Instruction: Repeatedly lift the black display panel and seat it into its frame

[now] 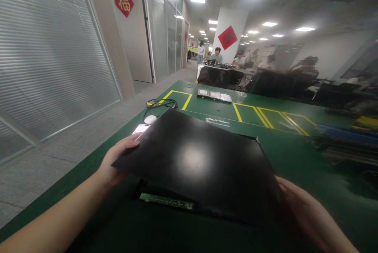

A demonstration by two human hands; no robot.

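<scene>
A dark, glossy flat display panel (203, 162) is held tilted above the green table, reflecting a ceiling light. My left hand (119, 156) grips its left edge, the thumb on top and the other fingers underneath. On the right edge is my right hand (298, 200), its fingers partly hidden beneath the panel. Below the near edge shows a narrow green circuit board (165, 200); whether it is fixed to the panel I cannot tell. A thin dark frame edge (249, 137) sticks out behind the far right corner.
On the green table (88, 182) lie a black cable (161, 103), a white round object (150, 119), a lit phone-like screen (140, 128) and several hard drives (214, 95). A clear cup (240, 96) stands beside the drives. Blurred blue items (339, 133) are at right. Chairs and people are beyond.
</scene>
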